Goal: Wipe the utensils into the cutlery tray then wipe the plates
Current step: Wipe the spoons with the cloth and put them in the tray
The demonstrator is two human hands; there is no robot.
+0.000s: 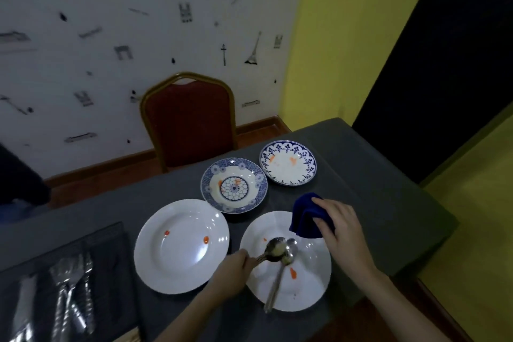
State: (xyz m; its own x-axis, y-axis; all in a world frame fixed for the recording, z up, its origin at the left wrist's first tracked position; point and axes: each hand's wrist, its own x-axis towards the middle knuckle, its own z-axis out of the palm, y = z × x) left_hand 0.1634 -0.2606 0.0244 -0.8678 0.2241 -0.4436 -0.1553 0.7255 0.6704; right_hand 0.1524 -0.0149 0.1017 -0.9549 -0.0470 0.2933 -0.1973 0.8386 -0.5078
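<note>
Table (374, 175) with grey cloth, four plates on it. Left hand (231, 272) curled round the handle of a spoon (273, 248), bowl of the spoon raised over the near right white plate (311, 294); pale food residue in the bowl. Two more spoons (277, 283) lie on that same plate, handles pointing toward the near rim, bowls near the plate centre just beside the held spoon; exact count of bowls hard to tell, they overlap. Orange smear on this plate near the lying handles, another small one toward its far left. Right hand (337, 226) grips a folded blue cloth (305, 216), fingers wrapped over its right side; cloth hangs above the far right rim of the same plate, contact with the rim cannot be told. Second white plate (155, 258) to the left, just beside the first, two small orange spots in its well. Beyond them, a blue-patterned plate (211, 175) with a rosette centre and orange marks; to its right and farther back, a blue-rimmed plate (308, 172) with orange smears, near it. Cutlery tray (111, 244), dark, at near left edge of table; forks (69, 286) and other metal pieces lie in its compartments, blurred. Red chair (191, 119) with gold frame at the far side of the table, against a patterned wall (111, 36).
</note>
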